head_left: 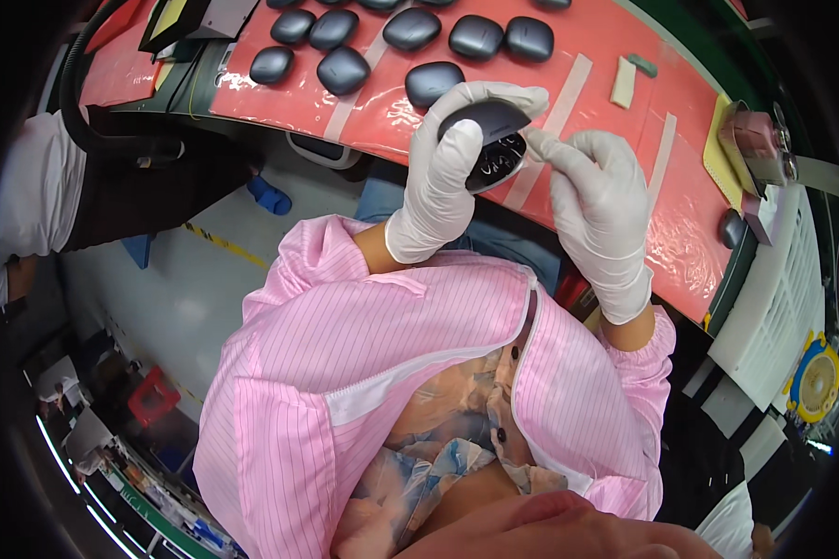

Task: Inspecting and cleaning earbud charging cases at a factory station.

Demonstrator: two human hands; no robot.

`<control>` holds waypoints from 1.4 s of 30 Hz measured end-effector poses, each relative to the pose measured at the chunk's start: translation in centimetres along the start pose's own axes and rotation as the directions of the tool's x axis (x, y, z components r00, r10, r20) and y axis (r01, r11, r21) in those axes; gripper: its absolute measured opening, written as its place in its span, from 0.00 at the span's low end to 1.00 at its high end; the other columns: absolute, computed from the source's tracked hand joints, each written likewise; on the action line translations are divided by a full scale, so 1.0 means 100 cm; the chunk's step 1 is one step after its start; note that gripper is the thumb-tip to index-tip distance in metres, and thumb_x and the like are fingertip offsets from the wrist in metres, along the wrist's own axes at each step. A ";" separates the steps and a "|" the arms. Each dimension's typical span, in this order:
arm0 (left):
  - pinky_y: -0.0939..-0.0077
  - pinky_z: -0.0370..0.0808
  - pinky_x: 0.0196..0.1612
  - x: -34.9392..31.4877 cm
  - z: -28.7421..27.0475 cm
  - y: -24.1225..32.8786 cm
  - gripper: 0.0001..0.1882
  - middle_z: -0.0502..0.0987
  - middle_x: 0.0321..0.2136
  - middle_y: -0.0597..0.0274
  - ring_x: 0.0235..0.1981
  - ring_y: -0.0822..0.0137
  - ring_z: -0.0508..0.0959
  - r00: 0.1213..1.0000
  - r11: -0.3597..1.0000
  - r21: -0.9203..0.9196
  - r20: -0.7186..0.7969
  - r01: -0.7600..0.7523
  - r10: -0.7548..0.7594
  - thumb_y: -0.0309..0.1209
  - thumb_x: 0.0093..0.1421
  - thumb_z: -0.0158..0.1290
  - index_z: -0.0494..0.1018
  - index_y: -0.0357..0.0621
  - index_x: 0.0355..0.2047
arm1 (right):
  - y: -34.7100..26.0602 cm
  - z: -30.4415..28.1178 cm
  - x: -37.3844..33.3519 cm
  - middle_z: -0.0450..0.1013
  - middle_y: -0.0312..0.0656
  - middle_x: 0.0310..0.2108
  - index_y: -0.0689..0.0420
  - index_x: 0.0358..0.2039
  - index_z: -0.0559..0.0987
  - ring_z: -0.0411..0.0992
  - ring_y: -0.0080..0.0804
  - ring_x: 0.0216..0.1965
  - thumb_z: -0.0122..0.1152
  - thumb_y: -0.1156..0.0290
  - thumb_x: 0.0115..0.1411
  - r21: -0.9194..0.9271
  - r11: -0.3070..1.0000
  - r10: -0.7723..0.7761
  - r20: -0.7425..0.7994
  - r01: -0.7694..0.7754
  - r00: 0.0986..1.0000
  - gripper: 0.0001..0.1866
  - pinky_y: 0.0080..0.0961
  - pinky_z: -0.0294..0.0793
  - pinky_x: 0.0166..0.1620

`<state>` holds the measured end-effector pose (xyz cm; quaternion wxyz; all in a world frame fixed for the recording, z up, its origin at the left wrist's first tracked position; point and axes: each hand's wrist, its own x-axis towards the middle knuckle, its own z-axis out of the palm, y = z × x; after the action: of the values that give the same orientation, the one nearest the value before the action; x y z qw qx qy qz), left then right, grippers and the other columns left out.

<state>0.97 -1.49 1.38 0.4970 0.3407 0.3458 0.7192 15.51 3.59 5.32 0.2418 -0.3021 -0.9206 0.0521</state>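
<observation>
My left hand [431,191], in a white glove, is closed around a dark, rounded earbud case [483,121]. The case's lid is swung up, and its glossy black inside with pale markings faces me. At the case's right edge my right hand [608,200], also gloved in white, has thumb and forefinger pinched together. Whatever lies between those fingertips is too small to make out. Just beyond my left hand sits a closed dark case [433,84] of the same shape on the red mat [522,102].
Several more closed cases [343,71] lie at the mat's far left. A whitish strip-like block [624,82] rests at the far right. Near the right edge are a yellow pad [718,154], a clear container [757,140] and a small fan [815,377]. A co-worker [42,186] stands at left.
</observation>
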 end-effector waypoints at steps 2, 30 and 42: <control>0.73 0.74 0.46 0.002 -0.005 -0.002 0.31 0.74 0.46 0.52 0.44 0.66 0.75 1.000 0.997 0.077 0.020 -0.009 0.008 0.55 0.62 0.40 0.67 0.36 0.46 | -0.005 0.005 -0.004 0.71 0.41 0.29 0.56 0.39 0.79 0.70 0.37 0.30 0.59 0.86 0.46 0.380 0.921 0.164 -0.176 -0.087 0.971 0.19 0.30 0.70 0.34; 0.76 0.72 0.44 -0.005 -0.011 -0.011 0.40 0.74 0.44 0.51 0.40 0.69 0.75 0.972 0.963 0.199 0.115 0.180 -0.205 0.66 0.57 0.38 0.69 0.37 0.45 | -0.028 0.005 -0.006 0.68 0.36 0.27 0.51 0.32 0.80 0.69 0.34 0.31 0.64 0.78 0.40 -0.048 0.994 0.097 -0.052 -0.099 0.994 0.15 0.29 0.65 0.32; 0.85 0.73 0.30 -0.018 -0.082 0.011 0.34 0.76 0.41 0.53 0.29 0.72 0.78 0.984 0.978 -0.159 0.134 0.134 -0.114 0.59 0.63 0.36 0.67 0.37 0.46 | -0.018 0.024 -0.004 0.70 0.38 0.28 0.59 0.40 0.79 0.68 0.24 0.28 0.53 0.85 0.53 0.457 0.834 0.353 -0.013 -0.308 0.935 0.15 0.19 0.65 0.30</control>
<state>-5.90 -4.78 -2.29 0.5883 0.3194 0.2734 0.6907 13.74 2.00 3.51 0.3365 -0.3950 -0.8046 0.2887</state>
